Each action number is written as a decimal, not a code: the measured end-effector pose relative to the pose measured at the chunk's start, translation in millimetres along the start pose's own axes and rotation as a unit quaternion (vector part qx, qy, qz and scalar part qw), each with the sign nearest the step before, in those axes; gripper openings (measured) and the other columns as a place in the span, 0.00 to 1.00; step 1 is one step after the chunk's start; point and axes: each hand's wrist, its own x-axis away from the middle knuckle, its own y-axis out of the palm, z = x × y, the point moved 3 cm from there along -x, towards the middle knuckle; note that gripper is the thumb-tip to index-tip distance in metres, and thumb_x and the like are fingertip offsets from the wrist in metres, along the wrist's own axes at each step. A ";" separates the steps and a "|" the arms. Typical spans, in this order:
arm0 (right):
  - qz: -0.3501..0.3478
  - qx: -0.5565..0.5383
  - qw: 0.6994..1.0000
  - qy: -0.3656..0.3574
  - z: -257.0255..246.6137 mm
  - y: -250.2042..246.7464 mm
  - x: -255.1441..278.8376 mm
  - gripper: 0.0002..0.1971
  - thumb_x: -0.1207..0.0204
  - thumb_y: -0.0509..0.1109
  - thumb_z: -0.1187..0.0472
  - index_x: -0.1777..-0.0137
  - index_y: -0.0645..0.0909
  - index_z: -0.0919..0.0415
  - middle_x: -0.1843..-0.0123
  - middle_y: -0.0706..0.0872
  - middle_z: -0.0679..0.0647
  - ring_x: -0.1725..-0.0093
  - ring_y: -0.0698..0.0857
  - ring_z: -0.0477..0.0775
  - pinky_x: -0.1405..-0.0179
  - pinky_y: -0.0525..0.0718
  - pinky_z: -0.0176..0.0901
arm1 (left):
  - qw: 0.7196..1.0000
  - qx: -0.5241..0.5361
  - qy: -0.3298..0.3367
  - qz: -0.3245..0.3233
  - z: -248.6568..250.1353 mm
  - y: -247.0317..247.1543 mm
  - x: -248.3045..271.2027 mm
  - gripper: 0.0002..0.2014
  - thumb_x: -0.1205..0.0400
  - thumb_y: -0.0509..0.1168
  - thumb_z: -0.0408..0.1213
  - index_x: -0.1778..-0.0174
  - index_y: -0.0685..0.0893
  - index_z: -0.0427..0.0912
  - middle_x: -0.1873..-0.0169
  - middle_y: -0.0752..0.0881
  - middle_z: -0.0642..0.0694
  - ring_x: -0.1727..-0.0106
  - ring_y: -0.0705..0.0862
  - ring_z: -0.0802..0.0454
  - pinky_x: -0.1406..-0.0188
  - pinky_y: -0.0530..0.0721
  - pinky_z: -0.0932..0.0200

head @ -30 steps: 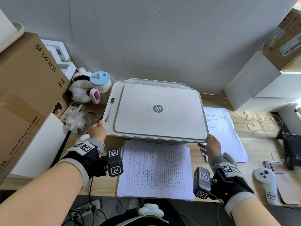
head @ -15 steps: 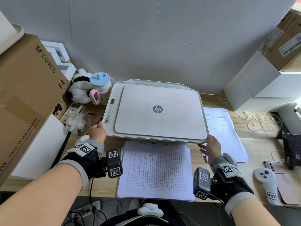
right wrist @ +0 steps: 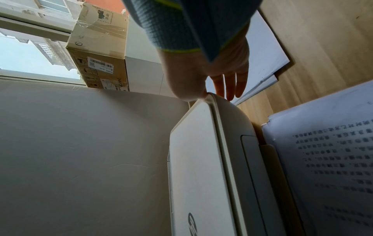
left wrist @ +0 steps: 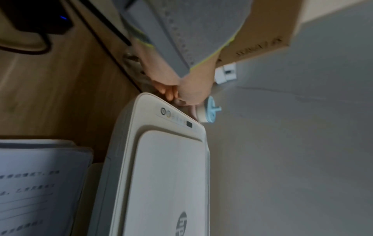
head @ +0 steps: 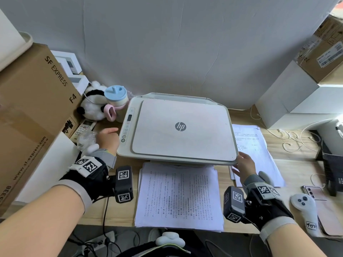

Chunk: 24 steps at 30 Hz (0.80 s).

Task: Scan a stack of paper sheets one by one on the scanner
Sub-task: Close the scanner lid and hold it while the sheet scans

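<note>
Lifting off the white flatbed scanner (head: pixel 178 130), the left hand (head: pixel 108 139) is curling loosely beside it; right hand (head: pixel 245 166), fingers straight, is touching its corner.

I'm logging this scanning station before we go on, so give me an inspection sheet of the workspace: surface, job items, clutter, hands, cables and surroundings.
Surface: wooden desk, largely covered.
Job's things: scanner with lid closed; paper stack in front of it, printed side up; loose sheets to its right.
Clutter: plush toy, blue-lidded cup, remote control, game controller, phone.
Grippers: left hand at the scanner's left edge near the button panel, fingers loosely curled, holding nothing; right hand at the front right corner, fingers straight.
Cables: white cable coiled at right; black cable hanging off the desk's front edge.
Surroundings: grey wall, cardboard box left, white boxes right.
</note>
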 end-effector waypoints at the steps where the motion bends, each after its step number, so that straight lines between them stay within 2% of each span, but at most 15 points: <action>1: 0.007 -0.009 1.000 -0.008 -2.0 0.2 -0.4 0.20 0.20 0.56 0.69 0.31 0.73 0.55 0.46 0.80 0.59 0.48 0.78 0.58 0.55 0.79 0.46 | 0.999 0.003 0.004 -0.033 2.6 5.4 0.7 0.18 0.23 0.53 0.22 0.48 0.87 0.35 0.55 0.88 0.36 0.59 0.83 0.41 0.64 0.83 0.58; 2: 0.014 -0.013 1.000 -0.016 -4.4 -0.3 -0.5 0.23 0.22 0.56 0.72 0.29 0.72 0.55 0.45 0.79 0.60 0.49 0.78 0.58 0.55 0.79 0.47 | 0.998 0.004 -0.002 -0.070 3.9 10.9 1.5 0.16 0.21 0.53 0.22 0.47 0.85 0.32 0.62 0.85 0.38 0.67 0.79 0.46 0.74 0.77 0.64; 3: 0.022 -0.013 0.999 -0.025 -7.0 -0.9 -0.3 0.25 0.24 0.56 0.73 0.29 0.73 0.55 0.47 0.80 0.59 0.50 0.78 0.57 0.55 0.79 0.47 | 0.994 0.013 -0.018 -0.105 4.4 17.1 1.8 0.15 0.19 0.53 0.23 0.47 0.84 0.31 0.65 0.83 0.38 0.70 0.76 0.49 0.78 0.72 0.68; 4: 0.025 -0.009 0.999 -0.031 -9.0 -1.0 -0.2 0.26 0.26 0.56 0.74 0.30 0.74 0.54 0.50 0.80 0.58 0.51 0.79 0.56 0.53 0.80 0.48 | 0.991 0.011 -0.027 -0.128 5.7 21.3 3.6 0.14 0.18 0.53 0.24 0.49 0.84 0.34 0.63 0.84 0.34 0.69 0.76 0.48 0.76 0.72 0.70; 6: 0.020 -0.002 0.999 -0.039 -13.6 -1.0 0.7 0.24 0.26 0.56 0.72 0.33 0.78 0.54 0.50 0.82 0.55 0.52 0.80 0.55 0.48 0.81 0.49 | 0.990 -0.004 -0.030 -0.137 6.6 30.0 0.5 0.12 0.19 0.55 0.25 0.53 0.84 0.39 0.57 0.86 0.32 0.60 0.82 0.43 0.62 0.74 0.65; 7: 0.012 0.000 0.999 -0.040 -15.2 -0.9 1.1 0.23 0.26 0.56 0.72 0.35 0.80 0.55 0.48 0.83 0.55 0.52 0.80 0.54 0.46 0.81 0.48 | 0.989 -0.012 -0.032 -0.144 8.1 34.2 2.4 0.11 0.20 0.56 0.25 0.54 0.83 0.39 0.61 0.84 0.36 0.59 0.80 0.45 0.61 0.73 0.62; 9: -0.003 0.004 0.999 -0.041 -18.6 -0.6 2.2 0.22 0.25 0.56 0.72 0.37 0.82 0.57 0.44 0.83 0.54 0.49 0.80 0.53 0.44 0.80 0.47 | 0.986 -0.025 -0.042 -0.162 9.8 40.9 3.9 0.11 0.20 0.56 0.25 0.63 0.80 0.40 0.70 0.76 0.43 0.64 0.74 0.47 0.67 0.70 0.61; 11: -0.011 0.011 0.999 -0.042 -20.9 -0.2 1.1 0.21 0.24 0.56 0.71 0.37 0.83 0.58 0.42 0.83 0.54 0.46 0.80 0.54 0.39 0.80 0.47 | 0.985 -0.054 -0.053 -0.157 11.2 43.1 1.5 0.11 0.22 0.57 0.27 0.69 0.77 0.41 0.73 0.75 0.44 0.67 0.71 0.45 0.65 0.70 0.59; 13: -0.011 0.016 0.999 -0.044 -24.9 -0.5 -0.8 0.19 0.24 0.57 0.70 0.39 0.84 0.59 0.40 0.84 0.55 0.44 0.79 0.54 0.34 0.79 0.50 | 0.984 -0.059 -0.065 -0.154 15.5 44.2 -0.2 0.10 0.24 0.57 0.28 0.70 0.77 0.41 0.76 0.74 0.43 0.73 0.70 0.44 0.68 0.68 0.59; 14: -0.010 0.015 0.999 -0.043 -26.8 -1.0 -1.7 0.18 0.24 0.58 0.69 0.41 0.84 0.58 0.39 0.84 0.55 0.43 0.80 0.55 0.35 0.80 0.50 | 0.983 -0.052 -0.077 -0.156 18.2 43.3 1.0 0.09 0.24 0.57 0.28 0.71 0.76 0.40 0.77 0.73 0.43 0.77 0.68 0.45 0.72 0.65 0.61; 17: -0.023 -0.025 0.999 -0.041 -37.2 -3.2 -2.3 0.11 0.21 0.61 0.62 0.45 0.83 0.58 0.40 0.84 0.55 0.44 0.80 0.55 0.51 0.80 0.43 | 0.981 0.019 -0.112 -0.159 27.7 41.4 -1.8 0.10 0.23 0.56 0.25 0.69 0.74 0.40 0.85 0.72 0.48 0.86 0.65 0.54 0.85 0.58 0.71; 19: -0.034 -0.056 0.997 -0.046 -48.2 -3.8 -2.0 0.13 0.17 0.56 0.58 0.42 0.80 0.60 0.42 0.83 0.54 0.48 0.80 0.53 0.53 0.77 0.42 | 0.978 0.089 -0.120 -0.144 38.2 39.7 -6.2 0.07 0.23 0.56 0.26 0.59 0.77 0.40 0.80 0.73 0.49 0.83 0.67 0.56 0.88 0.60 0.74; 21: -0.023 -0.078 0.995 -0.052 -59.1 -5.8 -5.3 0.16 0.15 0.51 0.52 0.42 0.78 0.58 0.44 0.82 0.54 0.53 0.80 0.49 0.46 0.73 0.44 | 0.971 0.153 -0.123 -0.133 51.8 39.2 -14.5 0.12 0.24 0.58 0.28 0.47 0.77 0.43 0.71 0.77 0.47 0.78 0.72 0.55 0.85 0.68 0.69; 23: -0.016 -0.105 0.993 -0.058 -70.0 -6.0 -11.2 0.17 0.15 0.49 0.49 0.48 0.77 0.55 0.47 0.83 0.55 0.56 0.81 0.47 0.46 0.72 0.45 | 0.960 0.226 -0.109 -0.124 74.7 40.3 -17.5 0.09 0.23 0.59 0.28 0.49 0.77 0.42 0.63 0.82 0.45 0.78 0.78 0.57 0.83 0.73 0.70; 24: -0.022 -0.119 0.991 -0.061 -75.3 -4.8 -13.4 0.17 0.14 0.48 0.49 0.48 0.77 0.55 0.50 0.85 0.55 0.57 0.82 0.48 0.48 0.75 0.44 | 0.953 0.254 -0.104 -0.124 86.4 41.6 -18.6 0.06 0.22 0.59 0.28 0.53 0.78 0.41 0.61 0.83 0.45 0.76 0.80 0.58 0.83 0.74 0.70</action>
